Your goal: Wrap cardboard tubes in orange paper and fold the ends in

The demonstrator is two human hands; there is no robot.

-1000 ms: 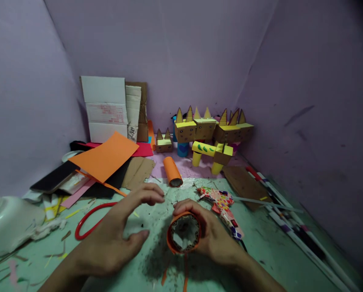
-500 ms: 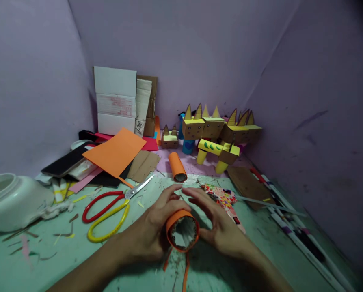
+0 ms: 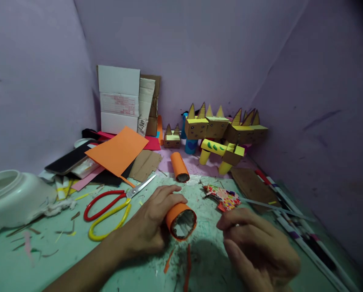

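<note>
My left hand is wrapped round the left and top of an orange paper-covered cardboard tube. The tube's near end faces me, showing a rough greyish inside. Apart from the tube, to its right, my right hand hovers with loosely curled fingers, thumb and forefinger separated; no object shows in it. Two thin orange paper strips lie on the green tabletop below the tube. A second orange tube lies farther back. Scissors with one red and one yellow handle rest left of my left hand, blades apart.
Orange paper tops a pile at back left, before folded cardboard. A white pot stands far left. Cardboard animal figures stand at the back. A floral-patterned piece, brown cardboard and pens lie right.
My right hand has left the tube's side and moved right and toward me. My left hand keeps the tube, its near end now slightly higher. The view has shifted a little.
</note>
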